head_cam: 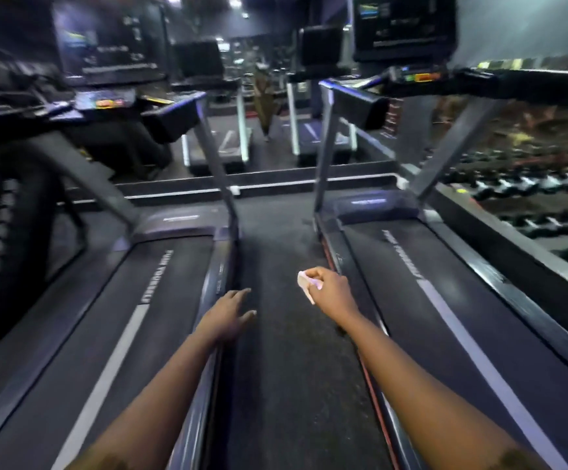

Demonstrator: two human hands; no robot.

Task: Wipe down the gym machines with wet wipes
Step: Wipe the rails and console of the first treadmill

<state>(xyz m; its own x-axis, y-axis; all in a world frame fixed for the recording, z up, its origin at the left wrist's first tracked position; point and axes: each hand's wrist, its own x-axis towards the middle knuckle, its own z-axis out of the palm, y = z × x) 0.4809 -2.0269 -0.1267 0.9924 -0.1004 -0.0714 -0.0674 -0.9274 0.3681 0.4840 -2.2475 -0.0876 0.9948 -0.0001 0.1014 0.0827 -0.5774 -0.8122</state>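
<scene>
right hand (330,290) pinches wipe (305,285) (long axis up-down in view).

Most of the wipe (304,283) is buried in the curled fingers of the right hand (330,290); only a pale crumpled edge pokes out. Whether the left hand (228,315) touches the inner side rail of the left treadmill (160,300) or hangs just over it, I can't make out. Both forearms run off the bottom edge. The left console (106,62) and the right console (404,28) are smeared, their screens unreadable. The belt lettering on the right treadmill (445,300) is too blurred to read. A distant figure (265,96) is only a blur, as are the dumbbells (530,184). The left edge cuts off a dark machine (11,232).
</scene>
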